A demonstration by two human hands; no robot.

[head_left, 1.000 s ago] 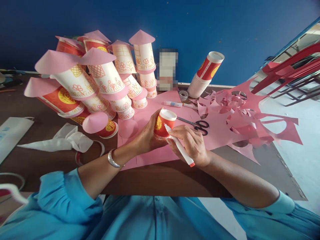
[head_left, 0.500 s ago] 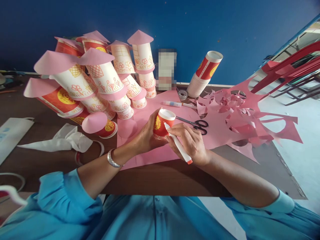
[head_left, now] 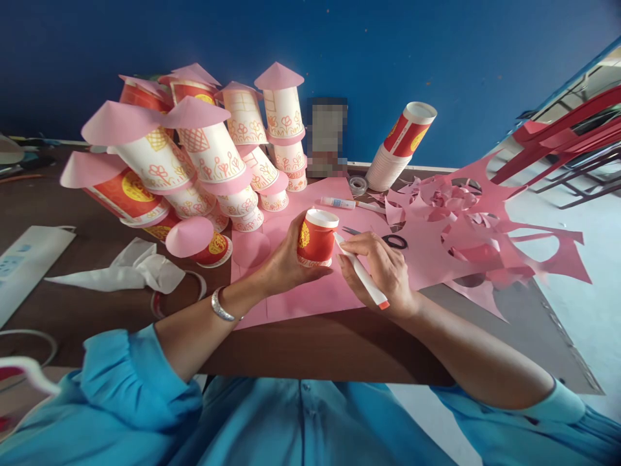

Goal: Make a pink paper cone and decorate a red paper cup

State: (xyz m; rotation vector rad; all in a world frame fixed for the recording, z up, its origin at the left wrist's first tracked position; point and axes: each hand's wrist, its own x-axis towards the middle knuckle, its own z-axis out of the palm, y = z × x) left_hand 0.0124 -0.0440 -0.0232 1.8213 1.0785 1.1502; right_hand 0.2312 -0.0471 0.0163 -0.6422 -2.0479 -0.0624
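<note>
Brown table (head_left: 315, 349) against blue wall (head_left: 388, 45); one pink sheet (head_left: 310, 291) as landmark. On sheet: one red paper cup (head_left: 316, 239), upright, clasped by left hand (head_left: 284, 262). Right hand (head_left: 388, 272) closed around one white marker (head_left: 361, 277), tip touching cup. One pair of scissors (head_left: 395, 241) behind right hand. One cup stack (head_left: 400, 145) beyond sheet.

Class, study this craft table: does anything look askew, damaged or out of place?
Yes. The cup towers with pink cone roofs lean left instead of standing upright. The pink paper on the right is cut full of holes and ragged. The left hand holds a red cup, the right hand a marker.
</note>
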